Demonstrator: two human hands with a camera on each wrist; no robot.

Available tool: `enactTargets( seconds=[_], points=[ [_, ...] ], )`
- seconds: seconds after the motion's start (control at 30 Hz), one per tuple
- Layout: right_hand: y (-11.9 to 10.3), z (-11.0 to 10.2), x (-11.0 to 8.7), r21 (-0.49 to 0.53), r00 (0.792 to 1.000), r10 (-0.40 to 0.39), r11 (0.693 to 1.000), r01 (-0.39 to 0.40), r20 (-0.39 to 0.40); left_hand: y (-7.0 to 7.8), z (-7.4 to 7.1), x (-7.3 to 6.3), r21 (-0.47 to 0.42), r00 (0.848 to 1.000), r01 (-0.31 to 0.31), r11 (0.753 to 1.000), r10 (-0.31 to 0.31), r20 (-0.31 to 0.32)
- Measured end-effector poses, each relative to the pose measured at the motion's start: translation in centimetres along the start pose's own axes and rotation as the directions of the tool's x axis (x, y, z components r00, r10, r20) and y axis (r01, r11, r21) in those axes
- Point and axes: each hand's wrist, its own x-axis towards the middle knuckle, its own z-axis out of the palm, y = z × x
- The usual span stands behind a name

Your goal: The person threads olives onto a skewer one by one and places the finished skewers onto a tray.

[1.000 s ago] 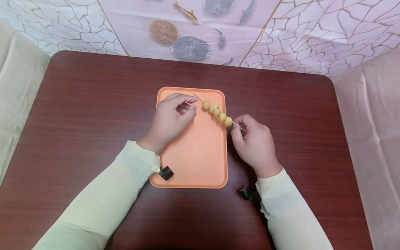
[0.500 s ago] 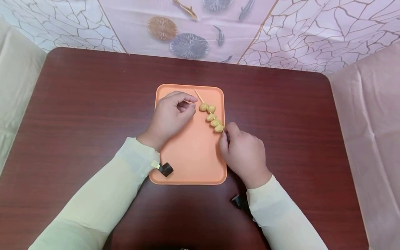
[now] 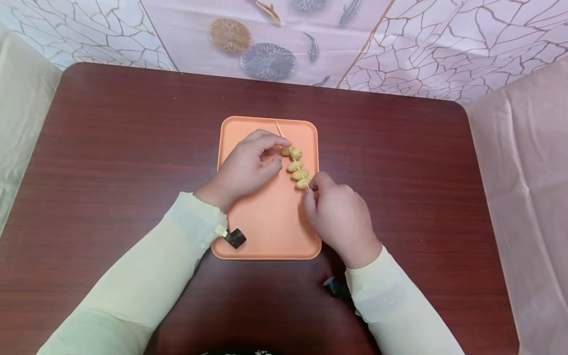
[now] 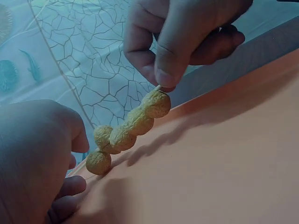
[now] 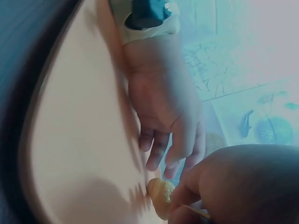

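My right hand [image 3: 339, 212] pinches the near end of a thin wooden skewer between thumb and index finger. Several golden-brown, wrinkled balls [image 3: 300, 174], like fried food balls, are threaded along this skewer [image 4: 158, 87]. Its bare far tip points to the back of an orange tray [image 3: 266, 231]. My left hand [image 3: 248, 167] is beside the farthest balls, fingers loosely bent and thumb apart from the index finger. In the left wrist view, a gap shows between those fingers and the balls, and the skewer's shadow falls on the tray. Whether the far tip touches the tray cannot be told.
The tray lies on a dark red-brown wooden table [image 3: 133, 148]. Patterned cloth [image 3: 275, 29] hangs behind the table's back edge, with pale fabric [image 3: 532, 187] along the right. A black wrist camera [image 3: 235, 238] sits on the left cuff.
My right hand has moved left and nearer, bringing the skewer from the tray's right edge in over the tray. The skewer has turned steeper. My left hand has shifted slightly right, toward the balls.
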Motion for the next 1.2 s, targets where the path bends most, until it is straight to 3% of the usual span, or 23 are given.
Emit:
enactTargets(
  seconds=[0.1, 0.23, 0.47, 0.8, 1.03, 1.2],
  points=[
    [-0.5, -0.3, 0.1, 0.020, 0.999, 0.010, 1.000, -0.011, 0.035, -0.1, 0.1, 0.0, 0.019, 0.999, -0.034, 0.999, 0.034, 0.018],
    [-0.8, -0.3, 0.1, 0.027, 0.997, 0.027, 0.999, -0.029, 0.070, -0.1, 0.3, 0.0, 0.023, 0.999, -0.029, 0.999, 0.028, 0.015],
    [-0.7, 0.6, 0.0, 0.014, 0.990, 0.076, 0.997, -0.078, 0.121, 0.1, 0.4, 0.1, -0.022, 0.996, 0.027, 0.999, -0.029, -0.080],
    [-0.9, 1.1, 0.2, -0.023, 0.986, 0.093, 0.996, -0.091, 0.137, 0.1, 0.4, 0.0, -0.138, 0.972, 0.079, 0.987, -0.107, -0.210],
    [-0.8, 1.3, 0.2, -0.018, 0.988, 0.084, 0.996, -0.082, 0.134, 0.2, 0.4, 0.2, -0.166, 0.962, 0.077, 0.983, -0.117, -0.248],
    [-0.4, 1.0, 0.1, 0.025, 0.984, 0.077, 0.996, -0.082, 0.159, 0.3, 0.5, 0.2, -0.169, 0.964, 0.074, 0.983, -0.114, -0.239]
  ],
)
